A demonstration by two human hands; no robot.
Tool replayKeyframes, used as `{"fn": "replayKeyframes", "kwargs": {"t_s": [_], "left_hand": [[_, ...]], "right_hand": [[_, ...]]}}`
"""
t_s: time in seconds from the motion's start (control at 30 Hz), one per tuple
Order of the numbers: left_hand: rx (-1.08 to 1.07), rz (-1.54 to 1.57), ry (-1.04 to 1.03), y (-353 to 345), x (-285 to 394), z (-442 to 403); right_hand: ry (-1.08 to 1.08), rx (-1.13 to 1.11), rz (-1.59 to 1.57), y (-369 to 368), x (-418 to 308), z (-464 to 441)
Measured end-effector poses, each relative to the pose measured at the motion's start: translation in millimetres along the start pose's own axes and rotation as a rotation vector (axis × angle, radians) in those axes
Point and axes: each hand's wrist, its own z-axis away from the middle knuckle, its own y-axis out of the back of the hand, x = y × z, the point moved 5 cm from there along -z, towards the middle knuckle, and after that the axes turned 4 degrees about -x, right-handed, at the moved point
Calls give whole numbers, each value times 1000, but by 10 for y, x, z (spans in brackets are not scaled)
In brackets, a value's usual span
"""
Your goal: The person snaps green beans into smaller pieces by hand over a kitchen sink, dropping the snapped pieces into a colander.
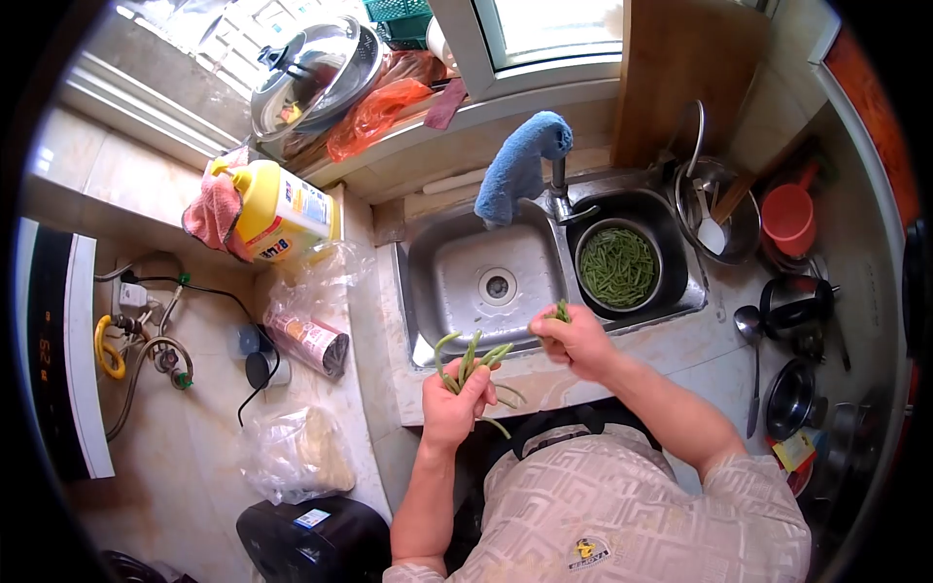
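Several long green beans (467, 367) stick out of my left hand (451, 408), which is closed around them in front of the sink's near edge. My right hand (573, 342) is closed on short pieces of green bean (561, 312), over the front rim of the sink and to the right of my left hand. Beyond it, a round metal pot (663, 276) full of cut green beans (617, 267) sits in the right basin. The left basin (447, 282) shows its bare steel floor and drain.
A faucet wrapped in a blue cloth (525, 160) rises behind the sink. On the left ledge stand a yellow detergent jug (282, 209) and plastic bags (296, 452). Metal bowls (734, 209), a red dipper (788, 220) and a ladle (749, 325) crowd the right side.
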Motion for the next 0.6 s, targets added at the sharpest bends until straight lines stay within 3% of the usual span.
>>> {"fn": "replayKeyframes", "kwargs": {"t_s": [0.13, 0.17, 0.27, 0.3, 0.4, 0.53, 0.6], "left_hand": [[-51, 23, 42, -6, 59, -54], [-64, 14, 68, -16, 74, -71], [-130, 10, 163, -80, -2, -119], [-159, 8, 189, -102, -23, -155], [-184, 77, 278, -131, -69, -224], [-225, 82, 325, -184, -40, -291], [-225, 85, 341, -221, -21, -302]], "right_hand": [[135, 337, 555, 177, -183, -160], [-59, 201, 263, 164, -161, -81], [210, -133, 480, -200, -424, 74], [462, -239, 728, -353, -521, 133], [901, -372, 1251, -531, -683, 241], [944, -431, 1690, -605, -713, 284], [960, -468, 1753, -571, -689, 254]]}}
